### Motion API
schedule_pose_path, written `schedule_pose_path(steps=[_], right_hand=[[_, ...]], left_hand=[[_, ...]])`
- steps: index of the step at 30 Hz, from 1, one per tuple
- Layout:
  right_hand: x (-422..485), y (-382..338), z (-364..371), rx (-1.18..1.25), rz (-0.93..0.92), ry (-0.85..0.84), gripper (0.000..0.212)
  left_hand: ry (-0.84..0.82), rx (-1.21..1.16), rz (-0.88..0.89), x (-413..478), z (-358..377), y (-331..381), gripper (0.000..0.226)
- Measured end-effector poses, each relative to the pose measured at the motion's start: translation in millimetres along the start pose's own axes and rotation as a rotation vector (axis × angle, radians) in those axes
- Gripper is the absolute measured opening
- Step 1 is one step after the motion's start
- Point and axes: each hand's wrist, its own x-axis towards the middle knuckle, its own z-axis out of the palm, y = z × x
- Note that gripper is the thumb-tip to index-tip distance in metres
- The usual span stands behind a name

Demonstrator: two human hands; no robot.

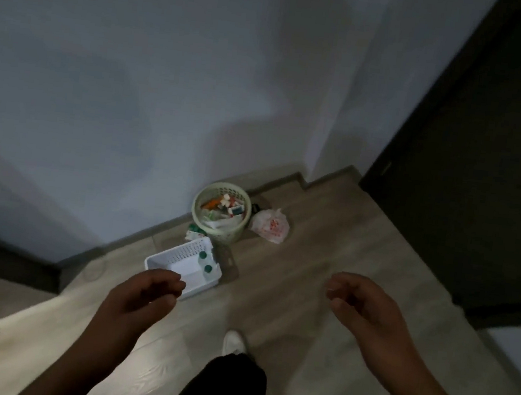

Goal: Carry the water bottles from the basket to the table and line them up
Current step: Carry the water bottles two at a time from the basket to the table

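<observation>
Left hand (144,294) and right hand (367,307) are loosely curled and empty; two bottles (208,268) stand in the basket (190,249) just beyond the left fingers, not yet lifted; table unseen.

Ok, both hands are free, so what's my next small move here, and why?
Probably lower your left hand to the nearer green-capped bottle in the white basket on the floor. Both hands hold nothing, that bottle and a second bottle stand at the basket's right end, and the left hand looks closer to them than the right hand.
</observation>
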Motion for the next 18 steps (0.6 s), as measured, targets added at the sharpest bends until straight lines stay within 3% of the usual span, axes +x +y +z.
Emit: schedule_pose_path(steps=[6, 13, 18], right_hand=[[87, -30, 9, -0.147, -0.024, -0.141, 0.029], [177, -61, 24, -0.241, -0.046, -0.239, 0.029], [228, -83, 40, -0.198, -0.075, -0.379, 0.035]], left_hand=[[0.162, -0.063, -0.037, 53, -6, 6, 0.063], [0.265, -0.108, -0.037, 90, -15, 21, 0.046], [0.418, -0.184, -0.065, 94, -18, 28, 0.047]])
